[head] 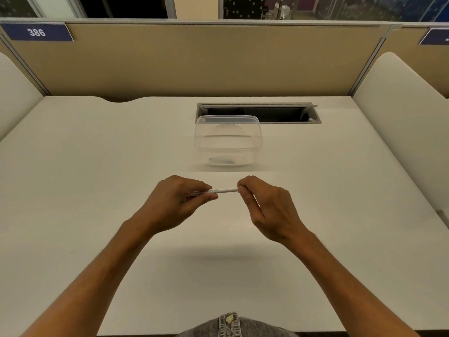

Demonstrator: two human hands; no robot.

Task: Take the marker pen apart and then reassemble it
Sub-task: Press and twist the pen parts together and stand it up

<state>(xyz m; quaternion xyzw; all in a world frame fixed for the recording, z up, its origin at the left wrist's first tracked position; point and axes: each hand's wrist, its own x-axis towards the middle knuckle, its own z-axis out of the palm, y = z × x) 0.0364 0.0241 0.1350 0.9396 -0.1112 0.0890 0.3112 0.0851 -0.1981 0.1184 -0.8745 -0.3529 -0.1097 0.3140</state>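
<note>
slim white plastic marker pen (224, 190) held level above white desk (97, 166), just short of clear plastic tub (228, 142). left hand (177, 203) grips barrel, right hand (264, 205) pinches end, likely to pull apart.

A clear plastic container (228, 141) sits on the white tabletop (97, 154), just in front of a rectangular cable slot (279, 113). Behind the slot stands a beige partition (194, 59) bearing a blue "386" sign (36, 32).

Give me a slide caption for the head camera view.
Both hands, left hand and right hand, grip a white marker pen by its ends above the desk, near a clear plastic container.
</note>
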